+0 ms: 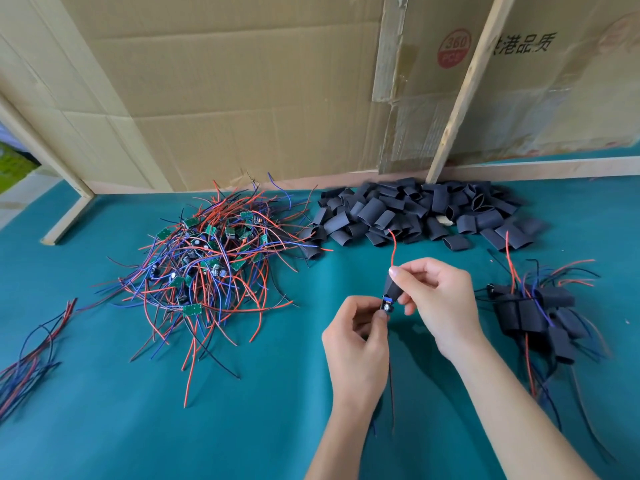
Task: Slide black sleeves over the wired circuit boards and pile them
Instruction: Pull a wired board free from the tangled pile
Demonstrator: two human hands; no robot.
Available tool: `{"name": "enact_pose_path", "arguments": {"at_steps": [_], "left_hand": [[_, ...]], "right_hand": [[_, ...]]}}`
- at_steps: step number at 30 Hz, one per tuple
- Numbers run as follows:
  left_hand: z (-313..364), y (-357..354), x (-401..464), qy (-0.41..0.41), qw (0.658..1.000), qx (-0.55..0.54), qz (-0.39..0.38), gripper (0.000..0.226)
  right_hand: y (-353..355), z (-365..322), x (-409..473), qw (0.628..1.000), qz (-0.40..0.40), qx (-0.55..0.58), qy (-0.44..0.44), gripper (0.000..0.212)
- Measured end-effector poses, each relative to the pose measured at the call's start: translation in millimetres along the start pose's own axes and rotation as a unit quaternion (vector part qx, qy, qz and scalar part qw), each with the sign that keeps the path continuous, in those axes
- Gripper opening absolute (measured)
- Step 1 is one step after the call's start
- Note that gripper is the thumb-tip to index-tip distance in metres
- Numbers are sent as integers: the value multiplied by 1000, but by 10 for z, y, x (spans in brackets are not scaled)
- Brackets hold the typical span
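Two hands meet above the table: left hand pinches the board, right hand pinches the sleeve on it.

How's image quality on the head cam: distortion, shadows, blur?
Head view: wide-angle bowing bends the wooden post and cardboard wall; soft even daylight, faint shadows under the left hand and right hand on the green mat; centre sharp, edges slightly smeared; no glare.

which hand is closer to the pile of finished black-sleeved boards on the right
Right. The right hand is just left of the pile of black-sleeved wired boards on the green mat; the left hand is farther left, beyond the right hand.
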State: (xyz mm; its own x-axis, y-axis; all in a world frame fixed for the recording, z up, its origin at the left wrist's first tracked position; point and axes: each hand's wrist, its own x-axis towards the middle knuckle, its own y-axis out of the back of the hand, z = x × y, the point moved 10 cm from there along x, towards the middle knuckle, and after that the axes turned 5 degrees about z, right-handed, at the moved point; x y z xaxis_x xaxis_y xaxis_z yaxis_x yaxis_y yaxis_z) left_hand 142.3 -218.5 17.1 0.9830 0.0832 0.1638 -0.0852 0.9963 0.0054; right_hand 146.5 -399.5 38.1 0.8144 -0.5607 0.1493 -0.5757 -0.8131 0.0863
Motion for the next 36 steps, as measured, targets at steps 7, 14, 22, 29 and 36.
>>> {"name": "enact_pose_path", "arguments": {"at_steps": [7, 14, 22, 29, 36], "left_hand": [[-3, 18, 9, 0, 1000, 2, 7, 19], [-35, 36, 8, -1, 999, 12, 29, 19], [-41, -10, 1, 2, 1000, 17, 8, 15], [9, -62, -16, 6, 1000, -6, -20, 9], [-80, -89, -20, 28, 999, -2, -32, 14]], "right_hand": [[-40, -42, -23, 999, -41, -20, 10, 14], [-119, 111, -59, 994, -83, -3, -65, 13], [-277, 167, -162, 985, -140, -14, -102, 18], [47, -133, -71, 993, -96, -16, -65, 9], [1410, -646, 92, 924, -7, -379, -54, 14]]}}
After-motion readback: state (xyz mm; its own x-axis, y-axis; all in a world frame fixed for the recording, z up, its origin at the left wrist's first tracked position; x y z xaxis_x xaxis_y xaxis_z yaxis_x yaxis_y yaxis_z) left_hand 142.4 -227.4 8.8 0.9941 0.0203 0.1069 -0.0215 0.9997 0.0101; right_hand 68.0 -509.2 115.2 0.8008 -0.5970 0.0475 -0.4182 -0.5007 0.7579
